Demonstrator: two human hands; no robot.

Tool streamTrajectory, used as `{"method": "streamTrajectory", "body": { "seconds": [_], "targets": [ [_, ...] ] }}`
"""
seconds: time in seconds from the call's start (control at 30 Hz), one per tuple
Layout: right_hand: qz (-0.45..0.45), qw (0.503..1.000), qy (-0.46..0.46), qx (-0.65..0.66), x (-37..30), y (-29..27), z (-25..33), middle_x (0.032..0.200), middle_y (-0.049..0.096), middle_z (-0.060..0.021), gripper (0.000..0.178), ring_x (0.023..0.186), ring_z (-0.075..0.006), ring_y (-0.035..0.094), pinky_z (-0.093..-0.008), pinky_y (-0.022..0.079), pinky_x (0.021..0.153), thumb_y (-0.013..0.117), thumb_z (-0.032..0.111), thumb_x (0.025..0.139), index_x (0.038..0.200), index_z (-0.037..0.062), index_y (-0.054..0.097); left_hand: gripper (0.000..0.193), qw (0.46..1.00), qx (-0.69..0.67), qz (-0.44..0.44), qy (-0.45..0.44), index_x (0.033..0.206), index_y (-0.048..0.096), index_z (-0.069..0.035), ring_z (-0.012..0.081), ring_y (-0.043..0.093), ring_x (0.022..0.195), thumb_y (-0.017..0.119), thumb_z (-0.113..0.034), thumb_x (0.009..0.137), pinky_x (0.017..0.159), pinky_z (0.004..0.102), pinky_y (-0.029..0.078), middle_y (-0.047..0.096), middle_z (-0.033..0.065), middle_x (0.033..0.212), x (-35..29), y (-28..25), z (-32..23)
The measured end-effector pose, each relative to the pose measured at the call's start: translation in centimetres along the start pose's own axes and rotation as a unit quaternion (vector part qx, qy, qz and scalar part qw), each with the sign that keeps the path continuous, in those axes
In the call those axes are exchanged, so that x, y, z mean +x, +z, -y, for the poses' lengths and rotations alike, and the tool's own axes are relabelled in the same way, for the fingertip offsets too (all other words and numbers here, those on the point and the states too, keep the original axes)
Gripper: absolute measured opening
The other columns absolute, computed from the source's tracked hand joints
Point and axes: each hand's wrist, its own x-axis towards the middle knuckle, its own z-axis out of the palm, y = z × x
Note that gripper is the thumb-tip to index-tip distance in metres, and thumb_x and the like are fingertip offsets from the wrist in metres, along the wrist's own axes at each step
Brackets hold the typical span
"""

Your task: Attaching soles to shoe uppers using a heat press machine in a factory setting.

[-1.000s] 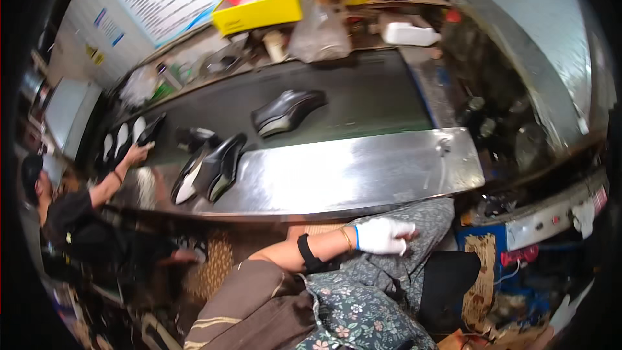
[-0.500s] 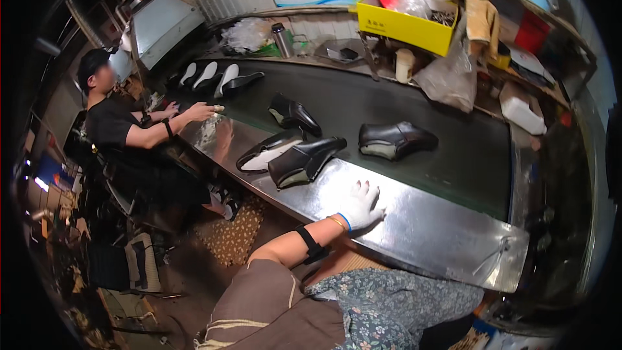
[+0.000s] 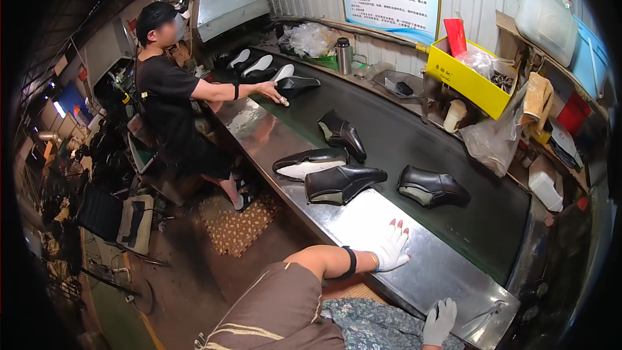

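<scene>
The left hand [image 3: 391,251], in a white glove with bare fingertips, is lying spread, palm down, on the metal tabletop [image 3: 453,273] and holding nothing. The gloved right hand [image 3: 440,321] is resting by the near edge; its palm is facing away, so I cannot tell whether it is gripping anything.

Farther left, the near black shoe [image 3: 343,183] is lying close against the white-faced shoe [image 3: 314,162]; a hasty reach for one could be dragging or scuffing the other. To the right, another black shoe [image 3: 433,186] is lying on the dark surface [image 3: 479,233]; if that surface is running, it could be carrying the shoe away, or pulling at trailing fingers. The far shoe [image 3: 342,135] is lying beyond these.

Compared with half a second ago, the right hand is now showing, and the co-worker's hand [image 3: 271,91], far left, is now reaching a shoe in the row [image 3: 302,84].
</scene>
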Motion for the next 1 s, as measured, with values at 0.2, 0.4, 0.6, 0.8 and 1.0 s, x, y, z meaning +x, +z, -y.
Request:
{"method": "streamTrajectory", "body": {
  "seconds": [0.2, 0.4, 0.6, 0.8, 1.0],
  "targets": [
    [-0.026, 0.999, 0.012, 0.020, -0.7, 0.7, -1.2, 0.140, 0.063, -0.0231, 0.032, 0.136, -0.0451, 0.052, -0.0526, 0.040, 0.118, 0.068, 0.011, 0.086, 0.117, 0.0004, 0.070, 0.089, 0.999, 0.007, 0.049, -0.019, 0.158, 0.035, 0.011, 0.0514, 0.024, 0.155, 0.047, -0.057, 0.102, 0.130, 0.0574, 0.011, 0.030, 0.0415, 0.162, -0.2, -2.4, -0.9],
    [-0.036, 0.999, 0.024, 0.030, -1.2, 0.5, -0.8, 0.136, 0.065, -0.0213, 0.029, 0.134, -0.0427, 0.055, -0.0513, 0.041, 0.117, 0.069, 0.013, 0.087, 0.113, 0.0012, 0.073, 0.088, 0.999, 0.031, 0.024, -0.034, 0.158, 0.036, 0.010, 0.0506, 0.027, 0.155, 0.046, -0.058, 0.102, 0.130, 0.0561, 0.013, 0.032, 0.0392, 0.162, 0.1, -1.3, -1.0],
    [-0.058, 0.997, 0.030, 0.034, -1.8, 0.0, -1.1, 0.128, 0.070, -0.0186, 0.026, 0.126, -0.0398, 0.061, -0.0500, 0.045, 0.113, 0.068, 0.014, 0.089, 0.111, 0.0020, 0.074, 0.087, 0.999, 0.019, -0.002, -0.035, 0.156, 0.039, 0.010, 0.0508, 0.027, 0.154, 0.048, -0.057, 0.101, 0.130, 0.0567, 0.014, 0.034, 0.0394, 0.161, 0.4, -0.1, -1.3],
    [-0.047, 0.998, -0.025, -0.034, -2.7, -2.0, 0.9, 0.119, 0.075, -0.0211, 0.028, 0.116, -0.0373, 0.068, -0.0459, 0.052, 0.105, 0.064, 0.021, 0.102, 0.116, 0.0005, 0.076, 0.086, 0.998, -0.009, -0.016, -0.056, 0.154, 0.043, 0.009, 0.0521, 0.029, 0.153, 0.053, -0.055, 0.098, 0.129, 0.0572, 0.016, 0.036, 0.0400, 0.159, -0.1, -0.9, -1.5],
    [-0.063, 0.996, -0.008, -0.054, -4.3, -3.5, 3.5, 0.115, 0.076, -0.0193, 0.028, 0.112, -0.0360, 0.070, -0.0462, 0.052, 0.104, 0.062, 0.022, 0.103, 0.114, 0.0011, 0.077, 0.086, 0.998, -0.019, -0.005, -0.058, 0.155, 0.041, 0.009, 0.0536, 0.027, 0.154, 0.052, -0.055, 0.099, 0.129, 0.0570, 0.016, 0.034, 0.0396, 0.161, 0.7, -0.5, -1.3]
  ]
}}
